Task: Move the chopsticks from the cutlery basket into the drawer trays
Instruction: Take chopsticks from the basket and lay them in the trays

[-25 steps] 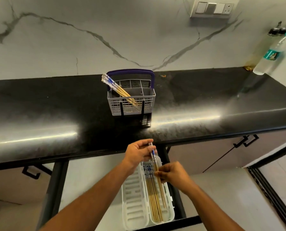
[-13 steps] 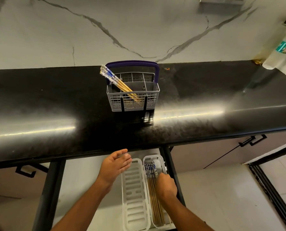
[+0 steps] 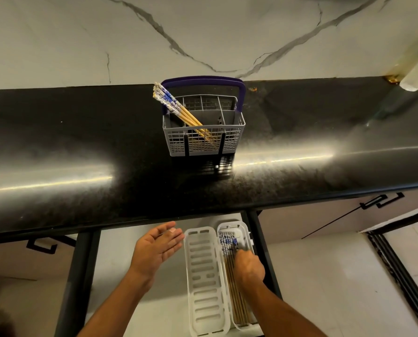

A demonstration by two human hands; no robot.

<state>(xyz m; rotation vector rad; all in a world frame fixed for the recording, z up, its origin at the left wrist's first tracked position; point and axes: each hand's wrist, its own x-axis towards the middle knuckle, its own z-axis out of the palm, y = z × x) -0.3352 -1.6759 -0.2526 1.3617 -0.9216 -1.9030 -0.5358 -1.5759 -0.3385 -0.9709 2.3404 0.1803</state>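
white marble wall point(image 3: 57, 40) with grey veining behind a polished black stone desk point(image 3: 57, 147). light glare streaks across its surface. pale cabinet fronts point(image 3: 324, 215) with black angular handles point(image 3: 383, 200) below. light tiled floor point(image 3: 349, 288) at right.

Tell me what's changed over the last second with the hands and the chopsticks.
The left hand let go of the chopstick pair and drew away left, fingers straight. The right hand went down into the right tray, laying that pair on the chopsticks in the tray. The left tray, the cutlery basket and its leaning chopsticks stayed put.
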